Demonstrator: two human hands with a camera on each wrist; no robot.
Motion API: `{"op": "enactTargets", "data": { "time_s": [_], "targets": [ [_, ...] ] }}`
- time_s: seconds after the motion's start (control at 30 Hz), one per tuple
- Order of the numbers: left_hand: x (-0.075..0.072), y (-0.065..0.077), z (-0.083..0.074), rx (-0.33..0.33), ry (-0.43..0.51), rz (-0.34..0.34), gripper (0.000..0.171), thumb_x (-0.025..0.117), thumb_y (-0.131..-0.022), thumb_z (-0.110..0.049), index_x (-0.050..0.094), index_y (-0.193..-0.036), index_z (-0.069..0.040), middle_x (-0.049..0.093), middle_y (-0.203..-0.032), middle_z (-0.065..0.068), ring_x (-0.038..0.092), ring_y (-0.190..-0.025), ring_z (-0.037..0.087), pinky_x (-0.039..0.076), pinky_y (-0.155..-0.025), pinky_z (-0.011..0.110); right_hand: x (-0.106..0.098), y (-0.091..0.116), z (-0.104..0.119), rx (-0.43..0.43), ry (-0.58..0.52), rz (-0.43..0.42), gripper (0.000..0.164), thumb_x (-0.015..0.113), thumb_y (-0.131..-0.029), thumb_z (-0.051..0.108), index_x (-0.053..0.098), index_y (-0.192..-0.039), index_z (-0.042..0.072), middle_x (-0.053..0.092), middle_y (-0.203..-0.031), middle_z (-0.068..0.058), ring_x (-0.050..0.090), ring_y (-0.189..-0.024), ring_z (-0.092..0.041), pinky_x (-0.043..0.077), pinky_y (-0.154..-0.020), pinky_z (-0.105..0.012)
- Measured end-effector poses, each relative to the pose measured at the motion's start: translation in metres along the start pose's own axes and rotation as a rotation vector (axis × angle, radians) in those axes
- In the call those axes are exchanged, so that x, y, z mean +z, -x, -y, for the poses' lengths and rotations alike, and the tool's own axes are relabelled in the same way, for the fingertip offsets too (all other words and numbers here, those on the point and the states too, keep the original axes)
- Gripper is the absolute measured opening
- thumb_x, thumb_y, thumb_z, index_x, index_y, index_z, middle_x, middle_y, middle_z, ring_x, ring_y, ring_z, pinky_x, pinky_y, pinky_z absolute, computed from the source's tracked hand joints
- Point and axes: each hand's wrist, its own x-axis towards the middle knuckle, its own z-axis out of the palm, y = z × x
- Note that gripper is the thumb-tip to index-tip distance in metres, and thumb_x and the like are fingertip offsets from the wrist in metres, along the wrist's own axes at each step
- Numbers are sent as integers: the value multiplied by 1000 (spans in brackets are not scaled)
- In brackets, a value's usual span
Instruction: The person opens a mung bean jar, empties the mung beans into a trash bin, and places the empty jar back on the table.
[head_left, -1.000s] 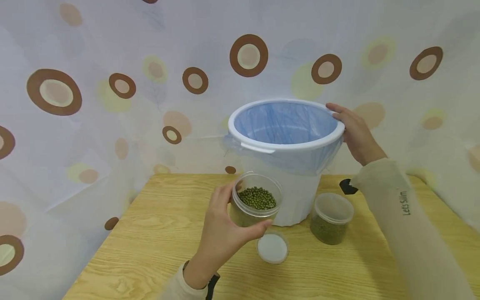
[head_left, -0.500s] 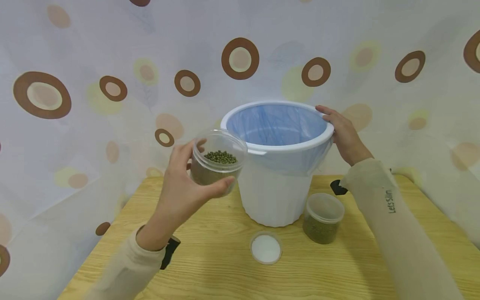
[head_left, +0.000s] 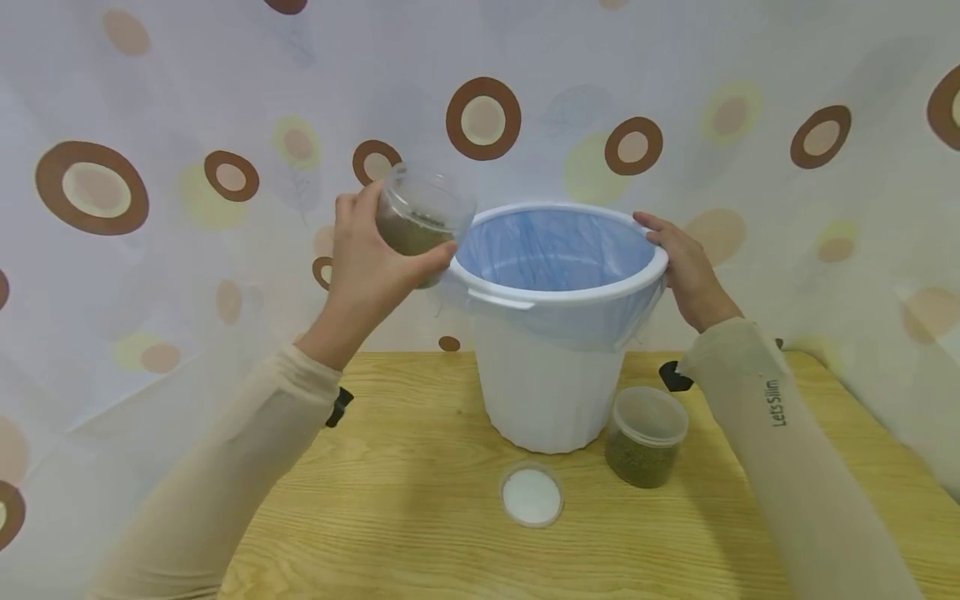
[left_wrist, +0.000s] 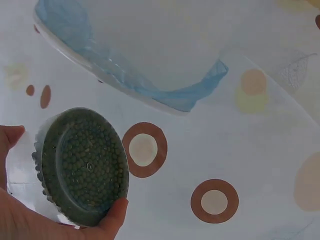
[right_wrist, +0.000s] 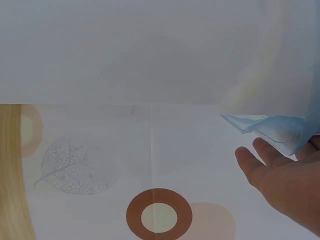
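My left hand (head_left: 367,258) grips a clear plastic jar (head_left: 416,237) of small green beans, raised beside the left rim of a white trash bin (head_left: 551,383). The jar leans over, and its beans (left_wrist: 92,160) show through the base in the left wrist view. A thin blue bag (head_left: 562,250) lines the bin and folds over its rim. On the right side of that rim, my right hand (head_left: 692,275) holds on with its fingers over the edge. In the right wrist view, part of the right hand (right_wrist: 290,187) is cut off, and the blue bag hides some fingers.
A second clear jar (head_left: 647,450) with green contents stands at the bin's right foot. In front of the bin lies a round, white-centred lid (head_left: 532,497). The wooden table (head_left: 405,500) backs onto a wall covering (head_left: 300,75) with printed circles.
My left hand has lifted the jar of beans from in front of the bin, first leftward, then up to rim height, and tilted it. My right hand has stayed on the rim.
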Motion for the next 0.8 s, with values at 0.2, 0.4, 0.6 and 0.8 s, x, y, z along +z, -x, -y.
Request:
{"op": "enactTargets", "data": {
  "time_s": [0.2, 0.4, 0.6, 0.8],
  "targets": [
    [24, -30, 4, 56, -137, -61, 83, 83, -69, -33, 42, -138, -8, 37, -127, 13, 36, -119, 30, 44, -93, 37, 0, -1, 0, 4, 20, -11, 52, 24, -102, 39, 30, -152, 24, 24, -158, 1, 26, -141, -29, 24, -110, -55],
    [43, -51, 11, 57, -215, -70, 82, 81, -71, -33, 40, -137, -6, 33, -130, 15, 32, -122, 32, 44, -94, 39, 0, -1, 1, 7, 15, -14, 52, 24, -102, 38, 30, -152, 23, 25, -158, 0, 27, -141, -29, 24, -110, -54],
    [54, -60, 13, 32, -341, -41, 89, 82, -72, -36, 36, -141, -5, 35, -130, 18, 33, -122, 32, 38, -98, 47, 2, 1, 2, 24, -1, -17, 52, 24, -102, 37, 30, -152, 23, 25, -157, 0, 28, -141, -28, 24, -111, -53],
    [59, -66, 14, 30, -459, 11, 88, 84, -71, -37, 37, -137, -4, 38, -131, 18, 36, -123, 33, 34, -102, 47, 2, 2, 4, 33, -5, -17, 51, 24, -102, 37, 30, -152, 24, 24, -158, 0, 25, -142, -28, 23, -112, -53]
  ]
}}
